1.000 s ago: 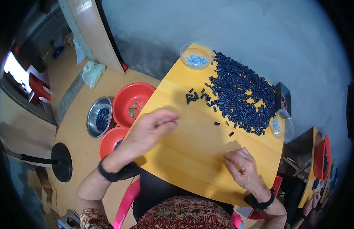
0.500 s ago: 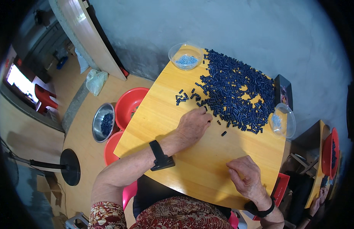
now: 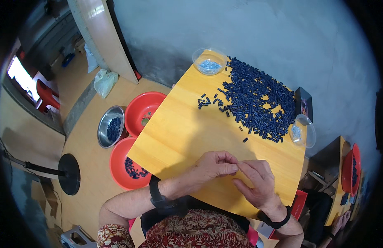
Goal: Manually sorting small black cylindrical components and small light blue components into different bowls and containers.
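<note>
My left hand [image 3: 212,165] and my right hand [image 3: 257,182] meet over the near part of the yellow wooden table [image 3: 179,132]. Their fingertips touch in a pinch, and whatever lies between them is hidden. A broad heap of small dark blue pieces [image 3: 257,103] covers the far right of the table, with a few strays [image 3: 208,101] to its left. A clear bowl of pale blue bits [image 3: 208,62] stands at the far corner. Another clear bowl [image 3: 303,131] sits at the right edge. Each wrist wears a black band.
On the floor to the left stand a red basin [image 3: 152,103], a second red basin with dark pieces [image 3: 121,165], and a steel bowl of dark pieces [image 3: 111,126]. A black round stand base [image 3: 69,173] lies further left. A small dark box [image 3: 303,101] sits past the heap.
My left hand reached out to the edge of the heap, then drew back to the near edge, where it now meets my right hand. The right hand shifted slightly left.
</note>
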The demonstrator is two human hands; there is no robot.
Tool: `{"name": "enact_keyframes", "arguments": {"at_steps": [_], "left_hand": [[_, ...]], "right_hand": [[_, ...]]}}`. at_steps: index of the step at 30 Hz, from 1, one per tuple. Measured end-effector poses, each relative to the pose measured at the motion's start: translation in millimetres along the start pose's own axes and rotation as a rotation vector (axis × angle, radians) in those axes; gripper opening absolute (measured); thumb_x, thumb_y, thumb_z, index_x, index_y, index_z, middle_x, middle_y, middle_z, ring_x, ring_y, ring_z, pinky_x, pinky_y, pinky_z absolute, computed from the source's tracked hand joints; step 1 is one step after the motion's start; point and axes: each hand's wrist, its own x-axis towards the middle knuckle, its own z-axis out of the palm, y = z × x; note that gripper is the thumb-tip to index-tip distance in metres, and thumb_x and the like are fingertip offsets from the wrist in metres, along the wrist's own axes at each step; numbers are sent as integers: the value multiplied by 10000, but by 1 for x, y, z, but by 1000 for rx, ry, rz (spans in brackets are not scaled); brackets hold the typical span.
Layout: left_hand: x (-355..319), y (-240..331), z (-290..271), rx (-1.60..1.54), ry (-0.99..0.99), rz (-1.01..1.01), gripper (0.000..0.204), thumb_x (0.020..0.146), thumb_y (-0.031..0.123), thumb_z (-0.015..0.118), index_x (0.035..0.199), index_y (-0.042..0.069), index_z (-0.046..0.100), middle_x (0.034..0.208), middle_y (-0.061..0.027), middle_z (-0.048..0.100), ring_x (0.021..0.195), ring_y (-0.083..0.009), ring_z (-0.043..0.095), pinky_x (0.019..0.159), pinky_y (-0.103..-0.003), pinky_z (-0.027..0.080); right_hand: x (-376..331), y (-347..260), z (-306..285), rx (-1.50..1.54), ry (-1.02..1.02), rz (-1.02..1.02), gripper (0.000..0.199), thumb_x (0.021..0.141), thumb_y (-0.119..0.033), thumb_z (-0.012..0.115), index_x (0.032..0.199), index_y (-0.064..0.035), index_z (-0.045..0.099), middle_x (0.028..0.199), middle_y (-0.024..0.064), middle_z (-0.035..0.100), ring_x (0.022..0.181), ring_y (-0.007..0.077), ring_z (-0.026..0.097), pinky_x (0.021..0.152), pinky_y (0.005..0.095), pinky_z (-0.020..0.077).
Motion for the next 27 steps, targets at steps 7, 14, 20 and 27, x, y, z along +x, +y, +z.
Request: {"name": "enact_keyframes", "arguments": {"at_steps": [7,14,20,27], "left_hand": [[-39,-8,4,-230,21,1,228,910,205,667,1081,62,620,1026,5,615,963,-83,588,866,-223,478],[-53,-20,2,-238,31,0,244,912,223,667,1113,87,637,1026,20,625,947,-64,575,881,-231,466],[-57,-27,4,-145,61,28,248,895,233,689,1087,78,670,990,26,647,917,-62,570,848,-215,445],[-58,-27,16,-76,59,179,223,873,192,711,1039,49,674,960,-1,659,933,-75,581,853,-230,441]], "right_hand": [[7,-20,17,-12,50,-122,354,668,-36,802,999,-37,678,914,92,646,815,267,600,714,358,473],[3,-31,20,-15,54,-141,298,675,-4,776,952,-41,674,885,90,643,800,261,599,684,354,470],[-6,-32,22,51,101,-122,297,682,1,772,956,-41,664,862,94,640,778,271,602,685,363,474],[-19,-31,17,135,143,-53,330,658,26,792,956,-28,660,885,103,650,794,270,613,688,349,495]]}}
